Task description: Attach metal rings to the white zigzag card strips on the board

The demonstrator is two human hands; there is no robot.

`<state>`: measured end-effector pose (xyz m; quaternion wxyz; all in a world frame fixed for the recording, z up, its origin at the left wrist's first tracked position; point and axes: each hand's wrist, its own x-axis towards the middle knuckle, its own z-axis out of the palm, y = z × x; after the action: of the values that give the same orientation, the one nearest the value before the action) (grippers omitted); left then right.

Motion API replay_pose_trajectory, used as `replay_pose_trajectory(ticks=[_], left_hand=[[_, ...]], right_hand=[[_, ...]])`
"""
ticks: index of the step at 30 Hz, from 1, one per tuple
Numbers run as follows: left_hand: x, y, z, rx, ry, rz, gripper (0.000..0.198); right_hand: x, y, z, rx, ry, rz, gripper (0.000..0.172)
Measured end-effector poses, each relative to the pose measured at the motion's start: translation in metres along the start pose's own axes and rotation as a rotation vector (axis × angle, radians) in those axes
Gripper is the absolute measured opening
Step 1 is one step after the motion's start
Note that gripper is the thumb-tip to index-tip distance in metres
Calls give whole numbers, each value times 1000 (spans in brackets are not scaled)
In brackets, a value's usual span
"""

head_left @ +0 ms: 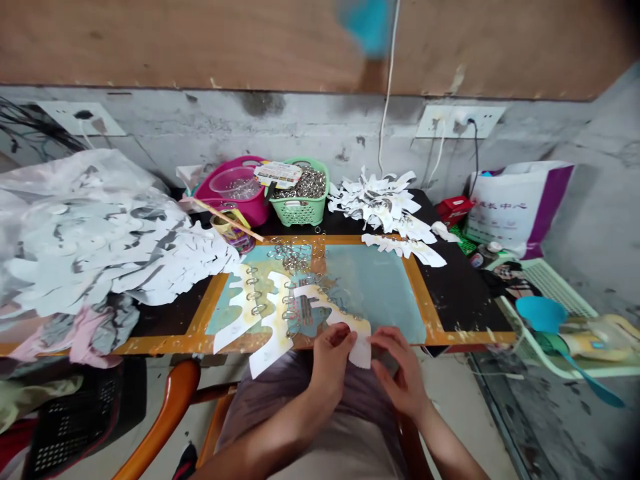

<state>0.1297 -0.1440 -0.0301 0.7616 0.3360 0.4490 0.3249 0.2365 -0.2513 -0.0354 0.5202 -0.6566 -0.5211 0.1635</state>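
My left hand (333,357) is closed, thumb and fingers pinched at the lower part of a white cut-out piece (361,353) with a toothed edge and yellowish smears. My right hand (400,370) is beside the piece's right edge, fingers curved and thumb apart; whether a fingertip touches it I cannot tell. Metal rings sit along the teeth of this piece. To its left, a second white piece (273,340) and a third one (237,320) lie side by side with rings along them. Loose metal rings (293,253) are heaped behind them on the blue mat (385,280).
A pile of white cut-outs (100,233) covers the left side. Pink basket (255,210) and green basket (300,212) with metal parts stand behind, beside a tin (235,233) with a stick. Ringed pieces (380,203) are stacked back right, near a bag (510,207).
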Motion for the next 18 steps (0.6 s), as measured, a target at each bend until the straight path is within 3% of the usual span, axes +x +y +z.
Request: replay_pose_trajectory(ticks=[3, 5, 11, 18], left_hand=[[0, 1, 3, 8, 16, -17, 37], [0, 5, 4, 1, 23, -39, 41], [7, 21, 7, -29, -26, -112, 34], [26, 22, 12, -37, -41, -51, 37]], right_hand=[[25, 2, 2, 113, 51, 269, 34], [39, 7, 6, 170, 26, 364, 35], [55, 9, 16, 219, 101, 343, 26], [62, 3, 15, 191, 143, 260, 24]])
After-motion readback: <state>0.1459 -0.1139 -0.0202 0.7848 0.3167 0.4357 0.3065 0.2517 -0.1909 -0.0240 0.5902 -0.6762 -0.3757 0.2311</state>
